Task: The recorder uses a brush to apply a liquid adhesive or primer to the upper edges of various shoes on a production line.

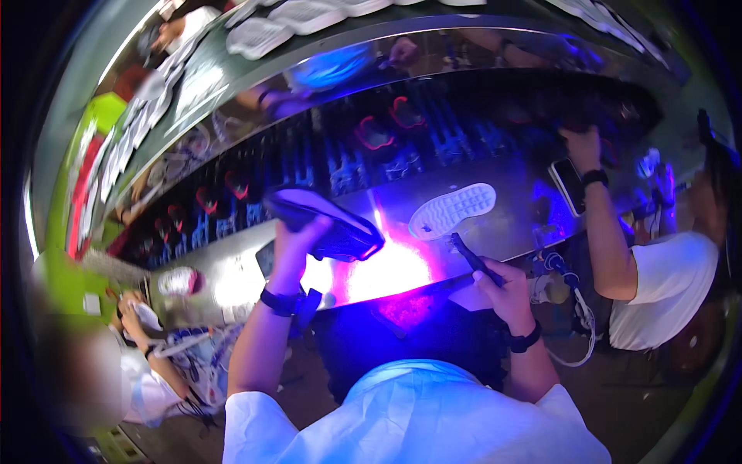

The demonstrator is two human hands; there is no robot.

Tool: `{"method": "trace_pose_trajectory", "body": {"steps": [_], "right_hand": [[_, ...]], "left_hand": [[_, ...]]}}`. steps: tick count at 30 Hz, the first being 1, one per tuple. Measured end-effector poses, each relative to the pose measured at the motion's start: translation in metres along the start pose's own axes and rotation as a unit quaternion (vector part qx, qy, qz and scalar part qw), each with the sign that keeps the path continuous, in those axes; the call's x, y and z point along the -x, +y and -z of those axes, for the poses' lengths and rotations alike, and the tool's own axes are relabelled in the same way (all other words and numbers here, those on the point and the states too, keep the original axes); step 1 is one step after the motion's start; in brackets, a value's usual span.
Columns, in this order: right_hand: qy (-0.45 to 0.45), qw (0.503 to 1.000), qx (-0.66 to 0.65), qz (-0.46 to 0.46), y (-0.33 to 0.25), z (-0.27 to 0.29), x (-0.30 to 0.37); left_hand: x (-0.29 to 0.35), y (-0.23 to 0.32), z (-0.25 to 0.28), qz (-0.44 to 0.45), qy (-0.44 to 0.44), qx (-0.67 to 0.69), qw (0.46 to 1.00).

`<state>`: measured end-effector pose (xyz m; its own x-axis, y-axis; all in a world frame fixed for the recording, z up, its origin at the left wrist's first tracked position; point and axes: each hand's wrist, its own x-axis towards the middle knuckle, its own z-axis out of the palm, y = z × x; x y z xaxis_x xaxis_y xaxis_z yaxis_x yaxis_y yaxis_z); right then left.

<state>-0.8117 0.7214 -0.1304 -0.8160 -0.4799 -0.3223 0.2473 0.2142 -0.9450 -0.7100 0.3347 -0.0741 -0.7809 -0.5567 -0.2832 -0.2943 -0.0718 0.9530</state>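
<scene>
A dark shoe (332, 224) is in my left hand (297, 243), which grips it at the heel side, with its dark underside tilted up over the bench. My right hand (506, 290) is closed round a slim dark tool (473, 259), whose tip points up and left toward a white shoe sole (454, 212). That sole lies on the metal bench with its ridged face up, apart from the tool. A pale flat piece (470, 298) shows below my right fingers; whether I hold it I cannot tell. Bright pink and white light covers the bench between my hands.
Behind the metal bench (510, 228) runs a dark conveyor (402, 135) carrying shoe parts with red edges. White soles (263, 37) line the shelf above. At right a co-worker's arm (607, 224) reaches to the conveyor beside a phone-like slab (568, 185). Another person's hands (133, 313) work at left.
</scene>
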Motion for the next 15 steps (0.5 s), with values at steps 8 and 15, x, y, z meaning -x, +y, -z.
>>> {"method": "trace_pose_trajectory", "body": {"steps": [8,15], "right_hand": [[-0.047,0.981,0.138,0.131,-0.017,-0.029,-0.001],[-0.113,0.982,0.137,0.063,0.001,-0.064,-0.009]], "left_hand": [[0.133,-0.015,-0.045,-0.294,-0.028,-0.333,0.895],[0.186,-0.063,-0.053,-0.33,-0.043,-0.421,0.844]]}}
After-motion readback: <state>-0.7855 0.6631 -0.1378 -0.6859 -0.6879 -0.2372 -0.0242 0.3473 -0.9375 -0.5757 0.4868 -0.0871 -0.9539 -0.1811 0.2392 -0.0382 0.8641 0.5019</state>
